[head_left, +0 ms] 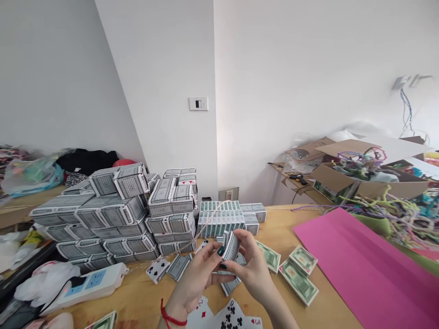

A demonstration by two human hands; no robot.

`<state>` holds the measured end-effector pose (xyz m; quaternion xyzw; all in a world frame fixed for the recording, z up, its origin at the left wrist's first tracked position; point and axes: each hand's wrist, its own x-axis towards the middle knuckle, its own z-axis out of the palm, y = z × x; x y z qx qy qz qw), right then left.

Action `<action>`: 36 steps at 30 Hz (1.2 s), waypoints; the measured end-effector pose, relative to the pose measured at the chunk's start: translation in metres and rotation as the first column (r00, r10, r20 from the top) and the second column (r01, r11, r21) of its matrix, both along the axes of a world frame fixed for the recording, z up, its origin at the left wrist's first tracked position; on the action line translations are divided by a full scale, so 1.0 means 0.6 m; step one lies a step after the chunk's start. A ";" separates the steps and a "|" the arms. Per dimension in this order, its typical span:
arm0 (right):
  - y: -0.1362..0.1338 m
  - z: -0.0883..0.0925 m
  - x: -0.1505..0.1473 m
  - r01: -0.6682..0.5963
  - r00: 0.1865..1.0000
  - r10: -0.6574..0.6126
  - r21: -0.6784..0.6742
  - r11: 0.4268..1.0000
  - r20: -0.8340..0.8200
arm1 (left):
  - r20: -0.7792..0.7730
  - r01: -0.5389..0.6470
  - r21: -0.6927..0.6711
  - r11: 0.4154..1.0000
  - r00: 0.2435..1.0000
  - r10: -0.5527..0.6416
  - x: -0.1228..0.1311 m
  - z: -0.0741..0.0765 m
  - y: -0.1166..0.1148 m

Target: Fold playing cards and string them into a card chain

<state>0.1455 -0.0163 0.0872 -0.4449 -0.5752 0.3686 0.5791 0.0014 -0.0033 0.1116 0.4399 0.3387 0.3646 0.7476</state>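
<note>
Between my two hands is a folded playing card (231, 246) with a grey patterned back and white edges; whether it is one card or several I cannot tell. My left hand (199, 267), with a red string at the wrist, pinches its left side. My right hand (253, 264) grips its right side with thumb and fingers. Folded card pieces (230, 286) lie partly hidden beneath the hands. Face-up loose cards (230, 317) spread near the front edge of view. Left of my hands lie a clubs card (158, 269) and a patterned-back card (179, 266).
Stacked blocks of folded cards (120, 219) rise at the left, beside a greenish block of folded paper (221, 217). Banknote-like paper stacks (299, 279) and a pink sheet (363, 269) lie right. A white power strip (91, 288) sits front left; an open cardboard box (384, 188) stands back right.
</note>
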 end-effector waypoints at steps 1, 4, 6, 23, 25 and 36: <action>-0.002 0.003 0.001 -0.015 1.000 0.015 0.015 1.000 0.010 | 0.018 0.018 0.002 1.000 1.000 -0.018 -0.001 0.000 0.000; -0.006 0.011 0.007 -0.043 0.997 0.041 0.015 0.999 0.069 | -0.015 0.052 0.043 0.998 0.999 -0.052 -0.008 0.000 0.005; -0.007 0.014 0.011 -0.023 0.992 0.024 -0.012 1.000 0.125 | -0.084 0.075 0.100 0.992 0.994 -0.067 -0.015 0.000 0.010; -0.005 0.019 0.050 -0.342 0.918 0.307 -0.108 0.934 -0.250 | -0.313 0.044 0.355 0.934 0.947 0.075 -0.012 -0.004 0.011; -0.008 0.027 0.055 -0.333 0.915 0.304 -0.072 0.940 -0.264 | -0.324 0.055 0.363 0.930 0.943 0.071 -0.010 -0.006 0.010; -0.011 0.031 0.031 -0.097 0.949 0.102 0.031 0.995 -0.297 | -0.271 0.027 0.388 0.921 0.959 0.087 0.002 0.002 -0.002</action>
